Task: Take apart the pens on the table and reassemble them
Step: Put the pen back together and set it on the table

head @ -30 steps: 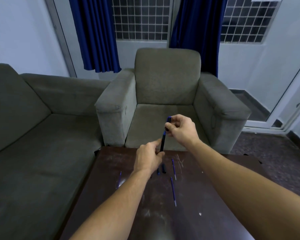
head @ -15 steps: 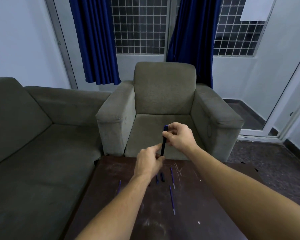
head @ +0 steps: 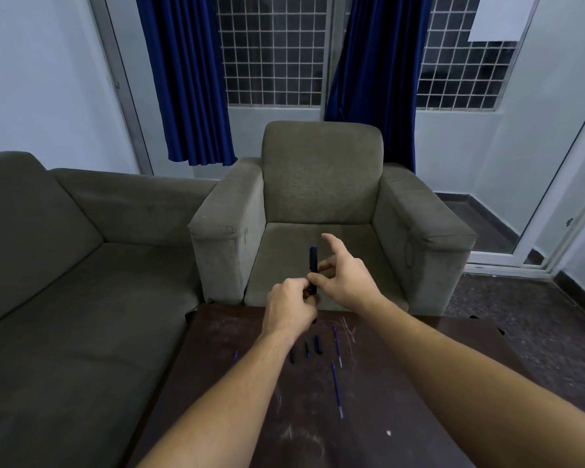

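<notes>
I hold a dark blue pen (head: 313, 265) upright above the far edge of the dark wooden table (head: 402, 383). My left hand (head: 289, 309) grips its lower end. My right hand (head: 343, 276) pinches the pen's middle with thumb and fingertip, its other fingers spread. On the table below lie loose parts: two thin blue refills (head: 337, 346) (head: 336, 388), a black cap (head: 318, 344) and two short dark pieces (head: 307, 348) (head: 292, 356). A small blue piece (head: 235, 355) peeks out left of my left forearm.
A grey armchair (head: 321, 184) stands just beyond the table. A grey sofa (head: 65, 265) runs along the left side. Blue curtains (head: 186, 79) and grilled windows are behind. A glass door (head: 561, 204) is at the right. A small white speck (head: 388, 433) lies on the table.
The view has tilted up, so hands and table sit lower in the frame. My right hand has slid down from the pen's top to its middle and spread its fingers.
</notes>
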